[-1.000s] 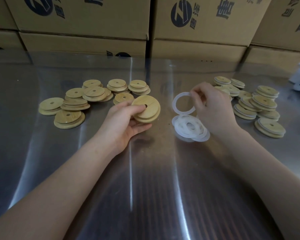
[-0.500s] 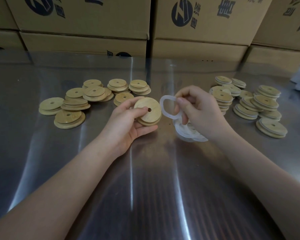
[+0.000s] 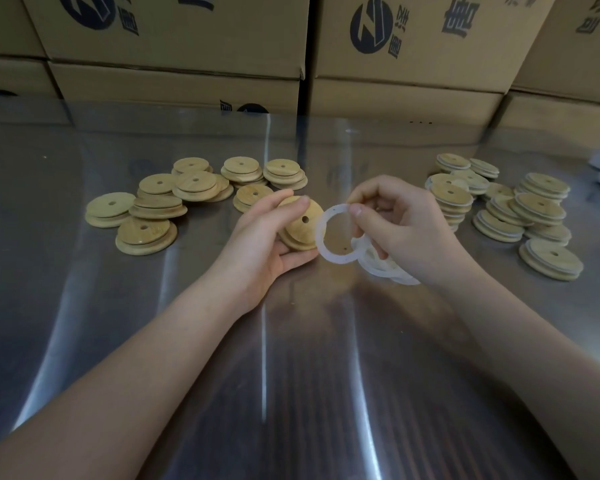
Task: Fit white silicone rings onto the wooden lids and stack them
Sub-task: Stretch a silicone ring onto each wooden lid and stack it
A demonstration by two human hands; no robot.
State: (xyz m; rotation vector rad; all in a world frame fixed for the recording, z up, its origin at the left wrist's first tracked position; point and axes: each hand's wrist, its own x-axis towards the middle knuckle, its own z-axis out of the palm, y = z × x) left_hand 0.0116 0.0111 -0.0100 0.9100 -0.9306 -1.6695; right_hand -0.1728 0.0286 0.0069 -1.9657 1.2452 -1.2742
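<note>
Holding a wooden lid at frame centre, the left hand grips it while the right hand pinches a silicone ring just beside it, which may twist and seat unevenly.

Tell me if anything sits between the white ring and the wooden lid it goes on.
Nothing visible does. The right hand holds the silicone ring right beside the lid in the left hand, its edge already overlapping the lid's rim.
</note>
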